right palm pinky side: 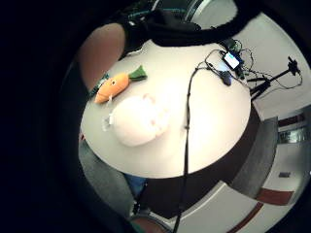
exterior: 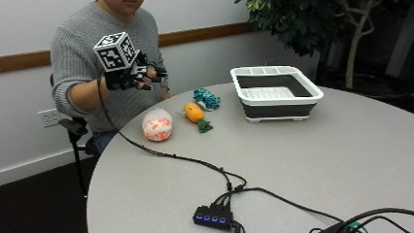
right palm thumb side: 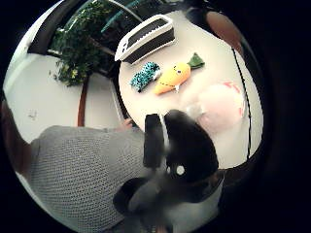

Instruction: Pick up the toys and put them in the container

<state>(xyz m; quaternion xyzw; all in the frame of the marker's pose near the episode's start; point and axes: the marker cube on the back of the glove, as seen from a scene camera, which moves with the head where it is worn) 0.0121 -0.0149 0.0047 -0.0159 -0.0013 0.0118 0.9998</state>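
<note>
We see 3 soft toys on the table (exterior: 336,145): a white-and-pink plush (exterior: 157,125), a carrot (exterior: 194,113) and a teal toy (exterior: 207,98), beside the container (exterior: 275,92). All look light and squashy; we'd pinch each mid-body. Our gloved right hand (exterior: 132,74) hovers above, fingers loosely curled, holding nothing.

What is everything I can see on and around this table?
Table: one, grey, round.
Container: one, white rim with dark walls, on the table's far side.
Teal toy: one, teal and patterned, nearest the container.
Carrot toy: one, orange with green top, between the other two toys.
Egg-shaped toy: one, white and pink, near the table edge.
Hub: one, black with blue lights, near front edge.
Plant: one, green, behind the table.
Hand: gloved black, raised above the toys, holding nothing.
</note>
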